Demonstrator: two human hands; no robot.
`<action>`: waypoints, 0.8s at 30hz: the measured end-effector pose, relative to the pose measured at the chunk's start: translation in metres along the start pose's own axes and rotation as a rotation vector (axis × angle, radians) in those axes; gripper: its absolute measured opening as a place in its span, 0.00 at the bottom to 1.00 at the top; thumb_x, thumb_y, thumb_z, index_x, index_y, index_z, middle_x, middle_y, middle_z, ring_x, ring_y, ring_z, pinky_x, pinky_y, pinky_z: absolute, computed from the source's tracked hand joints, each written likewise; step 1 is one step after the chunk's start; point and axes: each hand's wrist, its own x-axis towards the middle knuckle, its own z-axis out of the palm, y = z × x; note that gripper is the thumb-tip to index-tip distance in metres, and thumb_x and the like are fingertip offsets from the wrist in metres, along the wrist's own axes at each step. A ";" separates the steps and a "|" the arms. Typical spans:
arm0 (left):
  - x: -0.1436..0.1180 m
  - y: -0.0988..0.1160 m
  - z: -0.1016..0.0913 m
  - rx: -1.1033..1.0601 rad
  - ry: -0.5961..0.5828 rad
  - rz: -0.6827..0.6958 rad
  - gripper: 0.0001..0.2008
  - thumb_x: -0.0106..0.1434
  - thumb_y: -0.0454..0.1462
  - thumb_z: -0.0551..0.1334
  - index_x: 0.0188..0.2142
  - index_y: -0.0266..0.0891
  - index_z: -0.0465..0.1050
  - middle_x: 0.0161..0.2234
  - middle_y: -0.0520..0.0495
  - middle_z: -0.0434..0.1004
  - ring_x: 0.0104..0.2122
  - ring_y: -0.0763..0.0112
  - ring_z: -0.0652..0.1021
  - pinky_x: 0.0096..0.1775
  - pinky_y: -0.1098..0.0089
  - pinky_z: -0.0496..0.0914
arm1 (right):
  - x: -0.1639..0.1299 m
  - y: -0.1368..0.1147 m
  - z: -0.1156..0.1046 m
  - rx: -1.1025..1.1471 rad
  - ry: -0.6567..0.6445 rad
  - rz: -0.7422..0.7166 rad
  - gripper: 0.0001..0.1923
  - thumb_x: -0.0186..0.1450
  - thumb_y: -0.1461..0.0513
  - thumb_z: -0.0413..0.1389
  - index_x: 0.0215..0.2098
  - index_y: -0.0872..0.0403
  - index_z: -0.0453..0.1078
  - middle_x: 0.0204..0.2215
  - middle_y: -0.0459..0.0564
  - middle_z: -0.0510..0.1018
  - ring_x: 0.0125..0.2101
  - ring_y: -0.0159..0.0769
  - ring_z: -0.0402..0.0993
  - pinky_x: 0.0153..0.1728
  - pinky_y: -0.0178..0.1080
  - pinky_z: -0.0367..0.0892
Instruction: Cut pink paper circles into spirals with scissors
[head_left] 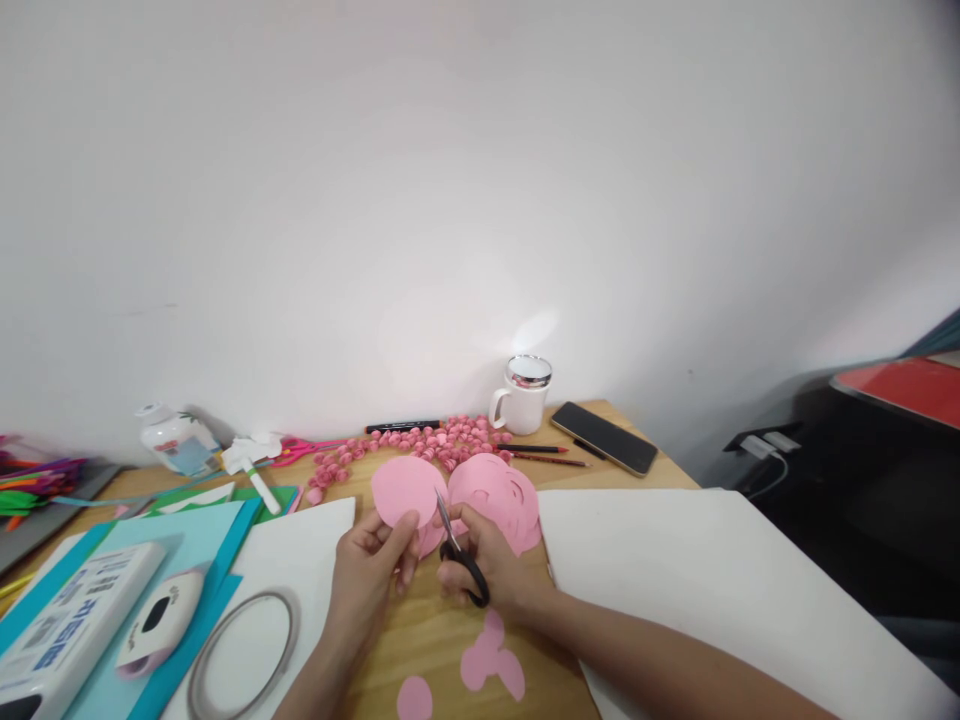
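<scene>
My left hand point(379, 560) pinches the lower edge of a pink paper circle point(405, 485) between thumb and fingers, tilted up off the table. In my right hand point(487, 560) is a pair of black-handled scissors point(465, 568), its blades pointing up at the circle's right edge. Whether the blades touch the paper, I cannot tell. Behind my hands lies a pile of pink paper circles point(502, 485), partly covered by the right hand. Closer to me on the wood are a pink cut-out with rounded lobes point(491, 658) and a pink oval point(415, 698).
Many small pink paper rolls point(420, 440) lie along the wall beside a white mug point(523, 400). A phone point(604, 437) and pencils point(532, 449) rest at the right back. White sheets point(675, 560) flank my arms. Blue paper point(202, 540), a white box point(82, 630) and a ring point(244, 650) sit left.
</scene>
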 end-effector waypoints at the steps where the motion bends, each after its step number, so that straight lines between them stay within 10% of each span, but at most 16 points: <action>1: 0.000 0.000 0.000 0.007 0.011 0.009 0.14 0.49 0.43 0.66 0.19 0.36 0.66 0.11 0.57 0.63 0.10 0.83 0.58 0.15 0.78 0.51 | 0.000 0.000 0.000 -0.001 -0.003 0.000 0.24 0.50 0.58 0.62 0.40 0.52 0.55 0.14 0.34 0.66 0.12 0.25 0.57 0.12 0.27 0.53; 24: -0.002 -0.002 -0.002 0.115 0.032 0.017 0.14 0.48 0.41 0.65 0.15 0.35 0.65 0.09 0.59 0.58 0.10 0.84 0.56 0.15 0.78 0.49 | 0.001 -0.008 0.002 0.024 0.088 -0.022 0.25 0.48 0.57 0.64 0.36 0.52 0.55 0.17 0.35 0.65 0.16 0.24 0.57 0.15 0.27 0.50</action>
